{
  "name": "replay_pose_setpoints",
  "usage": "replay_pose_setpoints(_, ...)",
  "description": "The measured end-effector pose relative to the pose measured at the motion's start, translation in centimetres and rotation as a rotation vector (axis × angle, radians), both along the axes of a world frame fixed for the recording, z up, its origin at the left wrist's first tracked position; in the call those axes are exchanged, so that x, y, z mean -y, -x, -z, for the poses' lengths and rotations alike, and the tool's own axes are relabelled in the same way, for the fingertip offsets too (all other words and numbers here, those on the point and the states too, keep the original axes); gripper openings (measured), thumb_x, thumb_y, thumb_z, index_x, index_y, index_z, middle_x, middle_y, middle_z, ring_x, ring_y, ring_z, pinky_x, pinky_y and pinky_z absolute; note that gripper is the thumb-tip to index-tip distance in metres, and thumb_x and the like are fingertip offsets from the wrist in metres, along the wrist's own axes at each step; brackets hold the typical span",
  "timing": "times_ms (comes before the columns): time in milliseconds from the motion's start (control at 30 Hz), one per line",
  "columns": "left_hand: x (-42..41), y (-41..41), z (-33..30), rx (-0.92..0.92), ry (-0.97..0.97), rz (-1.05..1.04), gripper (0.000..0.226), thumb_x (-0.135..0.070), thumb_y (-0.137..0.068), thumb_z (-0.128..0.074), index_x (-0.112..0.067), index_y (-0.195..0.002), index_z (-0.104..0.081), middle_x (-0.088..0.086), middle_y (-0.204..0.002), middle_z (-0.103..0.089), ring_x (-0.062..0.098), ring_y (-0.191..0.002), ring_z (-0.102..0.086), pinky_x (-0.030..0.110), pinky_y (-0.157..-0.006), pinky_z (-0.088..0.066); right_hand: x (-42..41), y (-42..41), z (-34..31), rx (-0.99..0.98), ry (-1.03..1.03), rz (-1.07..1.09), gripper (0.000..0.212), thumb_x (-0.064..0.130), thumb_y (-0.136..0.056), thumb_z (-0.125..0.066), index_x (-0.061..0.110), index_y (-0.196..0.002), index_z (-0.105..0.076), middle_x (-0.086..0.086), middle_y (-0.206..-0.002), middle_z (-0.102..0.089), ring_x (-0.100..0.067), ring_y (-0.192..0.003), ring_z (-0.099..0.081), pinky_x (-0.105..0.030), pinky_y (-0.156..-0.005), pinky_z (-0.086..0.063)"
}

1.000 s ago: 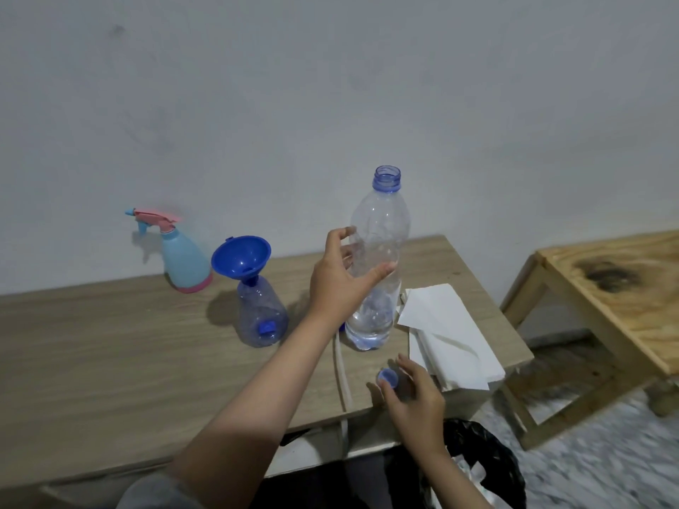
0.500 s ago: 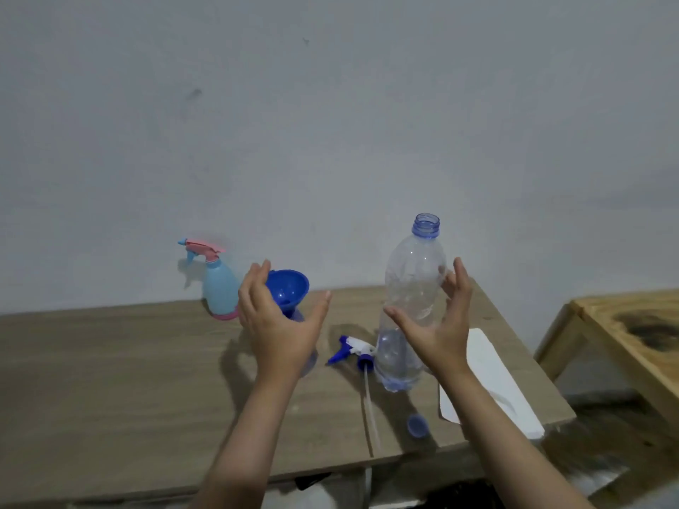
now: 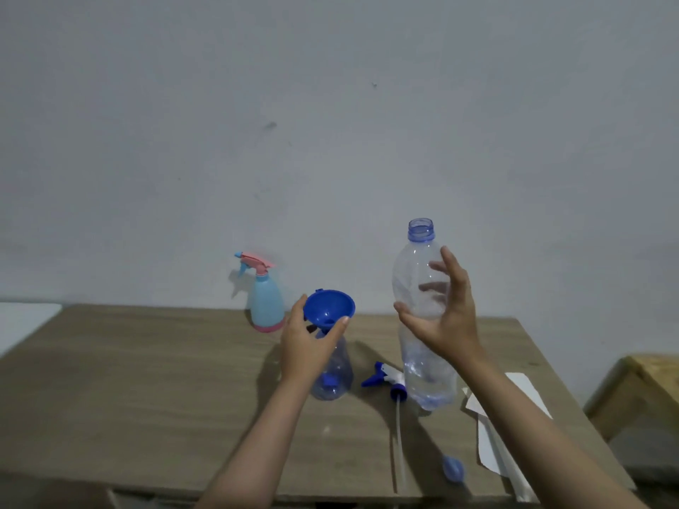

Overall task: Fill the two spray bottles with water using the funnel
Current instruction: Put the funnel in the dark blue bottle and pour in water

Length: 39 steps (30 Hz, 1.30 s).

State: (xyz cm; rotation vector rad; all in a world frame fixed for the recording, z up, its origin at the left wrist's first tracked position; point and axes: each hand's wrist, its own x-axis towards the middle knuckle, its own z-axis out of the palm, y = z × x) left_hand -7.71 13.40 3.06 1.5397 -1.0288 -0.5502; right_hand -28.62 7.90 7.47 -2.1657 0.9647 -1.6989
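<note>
The left hand (image 3: 306, 345) is steadying the funnel (image 3: 329, 308) in the clear spray bottle (image 3: 332, 376) while the right hand (image 3: 446, 317) is spread loose around the uncapped water bottle (image 3: 422, 317) (not visibly gripping), so grasping, lifting and pouring seem next.

A plain home room: wooden table (image 3: 147, 380) against bare grey wall (image 3: 330, 123)
</note>
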Motion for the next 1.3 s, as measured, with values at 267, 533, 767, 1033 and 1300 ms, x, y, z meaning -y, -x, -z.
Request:
replay_pose_setpoints(267, 0.2, -0.6, -0.4, -0.011, 0.011, 0.019, 0.080, -0.048, -0.064, -0.083, -0.023, -0.132, -0.048, -0.005, -0.122, -0.058, 0.010, -0.101, -0.059, 0.015, -0.072, -0.046, -1.2, -2.0, -5.9, -0.395, -0.240, -0.207, 0.102, 0.023, -0.064, -0.080, 0.059, -0.138, -0.021, -0.001, -0.122, -0.048, -0.008, -0.099, -0.055, -0.020, -0.074, -0.052)
replay_pose_setpoints(533, 0.2, -0.9, -1.1, -0.045, 0.004, 0.044, 0.073, -0.036, -0.061, -0.088, -0.023, -0.121, -0.048, -0.004, -0.111, -0.060, 0.012, -0.095, -0.060, 0.018, -0.072, -0.047, -1.3, -1.3, -6.2, -0.856, -0.480, -0.153, 0.102, 0.027, -0.064, -0.076, 0.068, -0.131, -0.011, -0.005, -0.114, -0.048, -0.015, -0.107, -0.051, -0.032, -0.080, -0.050)
replay_pose_setpoints(767, 0.4, -1.0, -1.3, -0.014, -0.006, 0.048, 0.078, -0.036, -0.062, -0.088, -0.020, -0.126, -0.046, -0.002, -0.111, -0.057, 0.015, -0.095, -0.059, 0.018, -0.070, -0.046, -1.4, -0.9, -6.8, -1.047, -0.546, -0.080, 0.099, 0.024, -0.063, -0.076, 0.062, -0.132, -0.015, -0.003, -0.105, -0.052, -0.022, -0.098, -0.060, -0.040, -0.077, -0.055)
replay_pose_setpoints(1033, 0.7, -1.1, -1.4, -0.002, -0.034, 0.060, 0.080, -0.039, -0.063, -0.087, -0.023, -0.128, -0.043, -0.004, -0.114, -0.054, 0.017, -0.099, -0.058, 0.028, -0.080, -0.053, -1.2, -1.4, -7.1, -1.132, -0.580, -0.073, 0.101, 0.025, -0.063, -0.077, 0.059, -0.135, -0.015, -0.004, -0.108, -0.055, -0.024, -0.101, -0.060, -0.040, -0.077, -0.056)
replay_pose_setpoints(1300, 1.0, -1.4, -1.5, 0.009, -0.048, 0.069, 0.081, -0.039, -0.062, -0.087, -0.022, -0.127, -0.043, -0.002, -0.113, -0.057, 0.018, -0.099, -0.061, 0.033, -0.083, -0.056, -0.9, -1.8, -7.2, -1.202, -0.582, -0.066, 0.101, 0.025, -0.064, -0.077, 0.056, -0.137, -0.014, 0.001, -0.096, -0.053, -0.018, -0.086, -0.059, -0.036, -0.073, -0.055)
